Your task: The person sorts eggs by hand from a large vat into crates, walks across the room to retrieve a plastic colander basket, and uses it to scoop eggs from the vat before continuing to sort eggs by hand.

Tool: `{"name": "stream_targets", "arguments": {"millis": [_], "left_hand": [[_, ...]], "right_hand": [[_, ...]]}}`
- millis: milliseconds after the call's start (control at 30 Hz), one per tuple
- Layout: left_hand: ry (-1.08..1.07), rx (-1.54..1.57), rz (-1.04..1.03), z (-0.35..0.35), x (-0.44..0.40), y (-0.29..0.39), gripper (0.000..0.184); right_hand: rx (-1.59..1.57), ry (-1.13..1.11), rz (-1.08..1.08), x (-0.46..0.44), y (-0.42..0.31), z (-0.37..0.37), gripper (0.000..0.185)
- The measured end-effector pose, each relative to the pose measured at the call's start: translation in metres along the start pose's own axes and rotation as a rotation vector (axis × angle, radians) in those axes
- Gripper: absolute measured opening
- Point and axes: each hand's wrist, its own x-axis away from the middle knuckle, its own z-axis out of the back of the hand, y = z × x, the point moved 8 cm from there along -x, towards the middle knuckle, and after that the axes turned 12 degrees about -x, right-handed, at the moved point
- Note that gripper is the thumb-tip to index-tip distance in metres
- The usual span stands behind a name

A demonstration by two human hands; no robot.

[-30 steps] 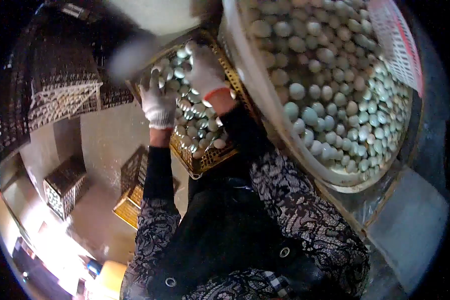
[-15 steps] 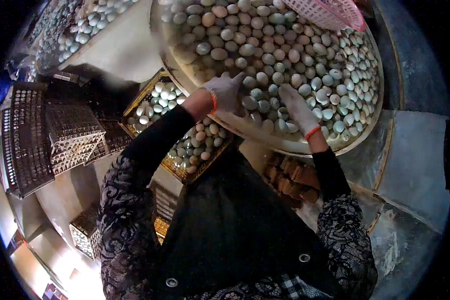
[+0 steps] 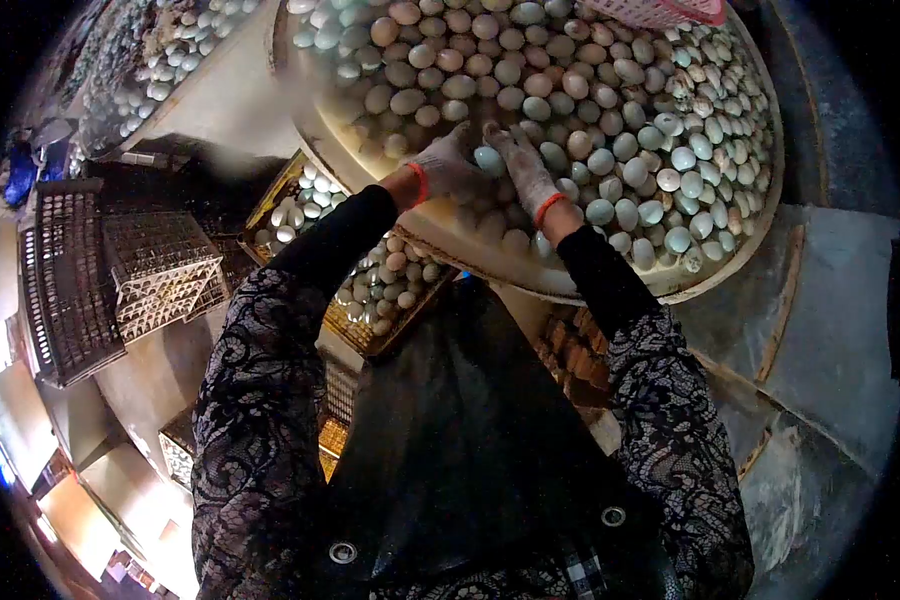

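Observation:
My left hand (image 3: 452, 172), in a pale glove with an orange cuff, is low over the near left part of a wide round tub (image 3: 530, 282) filled with eggs. Its visible fingers stretch forward, apart from one another. My right hand (image 3: 526, 172), gloved the same way, reaches in beside it with fingers extended among the eggs (image 3: 625, 147). Between the two hands lies a pale blue egg (image 3: 488, 160); whether either glove touches it I cannot tell. The undersides of both hands are hidden. Most eggs are bluish, grey or beige.
A yellow-edged crate (image 3: 375, 345) of eggs stands below the tub's near left rim. Dark plastic crates (image 3: 160, 250) are stacked at left. A pink basket (image 3: 695, 10) sits at the tub's far side. Bricks (image 3: 575, 350) lie under the tub. Another egg-filled container (image 3: 185, 90) is at upper left.
My right hand has moved left, closer to my left hand, and farther into the tub. A pale blue egg now shows between them. The view has shifted slightly.

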Motion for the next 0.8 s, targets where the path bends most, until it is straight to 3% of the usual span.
{"name": "stream_targets", "arguments": {"millis": [33, 100, 233, 333, 467, 633, 667, 733, 800], "left_hand": [[-0.001, -0.001, 0.006, 0.002, 0.000, 0.001, 0.077], [-0.049, 0.359, -0.072, 0.001, 0.003, 0.012, 0.092], [0.007, 0.460, -0.063, 0.019, 0.018, 0.040, 0.086], [-0.082, 0.215, 0.018, 0.018, 0.019, 0.040, 0.087], [-0.011, 0.340, -0.072, 0.026, 0.021, 0.045, 0.092], [0.027, 0.300, -0.083, 0.036, 0.032, 0.058, 0.092], [0.060, 0.225, -0.094, 0.039, 0.034, 0.060, 0.082], [0.095, 0.153, -0.104, 0.043, 0.038, 0.064, 0.072], [0.136, 0.233, -0.117, 0.049, 0.040, 0.066, 0.075]], "right_hand": [[-0.501, 0.079, -0.030, -0.002, 0.001, 0.006, 0.052], [0.250, 0.005, 0.174, -0.002, -0.021, 0.008, 0.051], [0.322, 0.099, 0.082, 0.009, -0.060, 0.021, 0.046], [0.277, 0.102, 0.183, 0.000, -0.049, 0.020, 0.047], [-0.436, 0.148, -0.020, 0.000, -0.052, 0.028, 0.043], [-0.639, 0.176, -0.059, 0.010, -0.063, 0.033, 0.043], [-0.232, 0.211, 0.134, 0.012, -0.077, 0.041, 0.043], [0.179, 0.235, 0.323, 0.014, -0.098, 0.038, 0.044], [-0.146, 0.186, 0.191, 0.006, -0.097, 0.040, 0.040]]}}
